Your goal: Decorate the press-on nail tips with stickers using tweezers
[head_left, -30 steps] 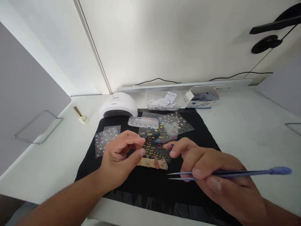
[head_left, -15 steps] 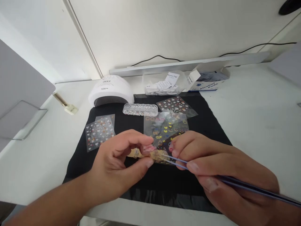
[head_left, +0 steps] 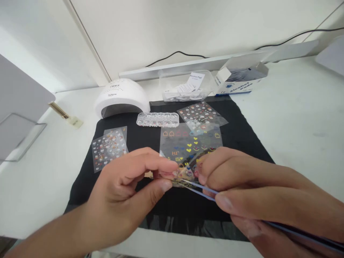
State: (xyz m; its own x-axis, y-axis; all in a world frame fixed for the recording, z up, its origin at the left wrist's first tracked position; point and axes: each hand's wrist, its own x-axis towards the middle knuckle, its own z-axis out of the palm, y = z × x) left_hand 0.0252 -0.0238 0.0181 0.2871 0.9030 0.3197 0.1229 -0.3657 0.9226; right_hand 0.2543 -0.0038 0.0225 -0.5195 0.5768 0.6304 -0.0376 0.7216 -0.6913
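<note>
My left hand (head_left: pixel 139 190) pinches a small clear and pink piece (head_left: pixel 168 175) between thumb and forefinger; its exact kind is hard to make out. In my right hand (head_left: pixel 247 193) are thin blue tweezers (head_left: pixel 201 189), held at a slant. Their slim tips reach the edge of that piece, and I cannot tell whether they grip anything. Just beyond the fingers lies a clear nail sticker sheet (head_left: pixel 176 139) with yellow hearts and small outlined figures. Its near part is partly covered by my hands.
A black cloth (head_left: pixel 145 139) covers the middle of the white table. On or around it are a rhinestone case (head_left: pixel 157 119), two more sticker groups (head_left: pixel 110 147), a white nail lamp (head_left: pixel 122 95), a polish bottle (head_left: pixel 73 121), a plastic tub (head_left: pixel 163 84) and an alcohol pad box (head_left: pixel 239 86).
The view has shifted slightly. My hands have come a little closer together, and the tweezer tips are nearer to the piece in my left fingers. Both hands keep their hold.
</note>
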